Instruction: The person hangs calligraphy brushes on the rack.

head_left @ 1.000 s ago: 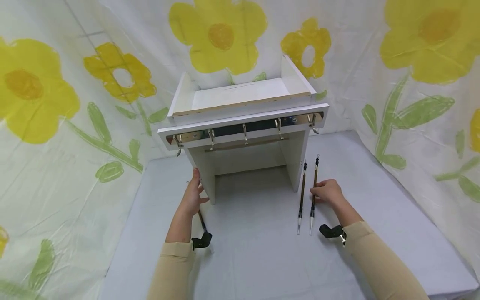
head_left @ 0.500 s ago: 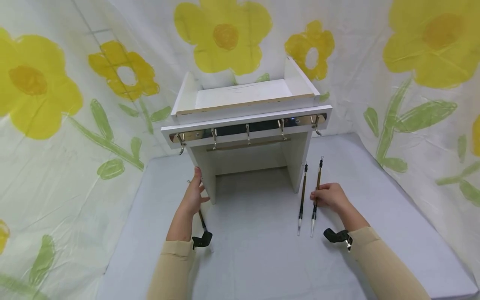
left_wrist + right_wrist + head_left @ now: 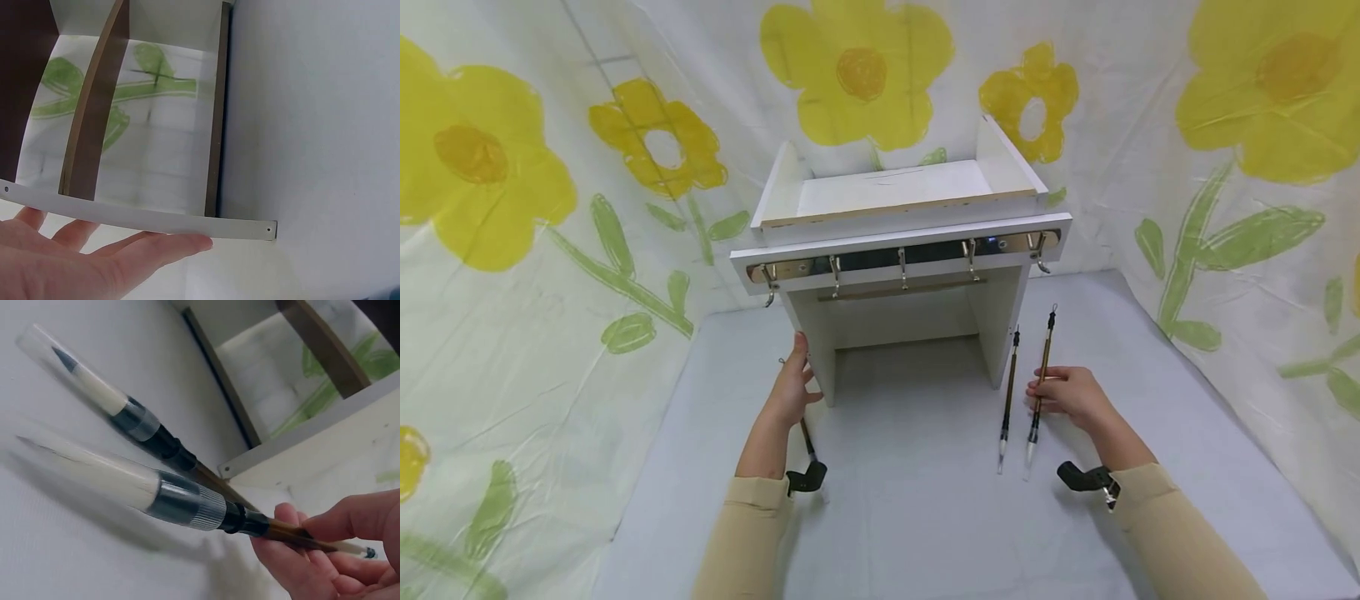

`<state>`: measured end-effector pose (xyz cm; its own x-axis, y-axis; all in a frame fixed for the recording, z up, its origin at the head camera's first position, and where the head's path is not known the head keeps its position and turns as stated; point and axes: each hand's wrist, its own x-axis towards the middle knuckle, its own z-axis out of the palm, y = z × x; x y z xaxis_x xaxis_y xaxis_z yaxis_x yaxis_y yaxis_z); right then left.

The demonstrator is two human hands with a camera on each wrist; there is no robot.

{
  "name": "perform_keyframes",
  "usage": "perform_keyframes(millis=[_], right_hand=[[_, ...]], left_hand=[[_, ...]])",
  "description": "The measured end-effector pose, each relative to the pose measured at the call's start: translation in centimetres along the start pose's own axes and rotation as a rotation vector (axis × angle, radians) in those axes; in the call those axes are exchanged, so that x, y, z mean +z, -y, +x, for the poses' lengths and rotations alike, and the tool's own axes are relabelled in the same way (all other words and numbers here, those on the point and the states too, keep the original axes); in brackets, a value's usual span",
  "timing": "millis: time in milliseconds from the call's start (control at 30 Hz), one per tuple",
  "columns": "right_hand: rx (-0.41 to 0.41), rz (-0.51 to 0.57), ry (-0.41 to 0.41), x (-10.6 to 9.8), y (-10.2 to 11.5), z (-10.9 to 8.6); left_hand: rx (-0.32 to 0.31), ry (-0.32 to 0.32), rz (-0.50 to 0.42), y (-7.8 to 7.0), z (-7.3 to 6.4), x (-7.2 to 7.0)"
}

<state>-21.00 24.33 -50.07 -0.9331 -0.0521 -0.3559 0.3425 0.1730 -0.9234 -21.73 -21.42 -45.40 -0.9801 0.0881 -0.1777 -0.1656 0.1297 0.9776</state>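
White boards form the shelf that we have at twelve o'clock on the pale tabletop, with a strip of metal hooks across its front. Our left hand, at about seven o'clock, rests against the outside of the shelf's left panel, its fingers loosely straight and spread, holding nothing. Our right hand, at four o'clock, pinches one brush by its brown handle, bristle end toward six o'clock, looped end toward one. We cannot tell whether that brush touches the tabletop. Just to its nine o'clock side lies a second brush, near the shelf's right panel. A third brush lies partly hidden behind our left hand. Beyond the shelf, we see a curtain with big yellow flowers.
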Motion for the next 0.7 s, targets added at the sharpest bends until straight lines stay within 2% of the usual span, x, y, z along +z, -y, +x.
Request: perform_keyframes(millis=[333, 700], right_hand=[[-0.088, -0.026, 0.004, 0.0, 1.1, -0.9], [-0.121, -0.027, -0.038, 0.2, 2.5, -2.1]], left_hand=[[0.001, -0.005, 0.003, -0.2, -0.2, 0.1], [0.005, 0.011, 0.007, -0.3, -0.2, 0.1]])
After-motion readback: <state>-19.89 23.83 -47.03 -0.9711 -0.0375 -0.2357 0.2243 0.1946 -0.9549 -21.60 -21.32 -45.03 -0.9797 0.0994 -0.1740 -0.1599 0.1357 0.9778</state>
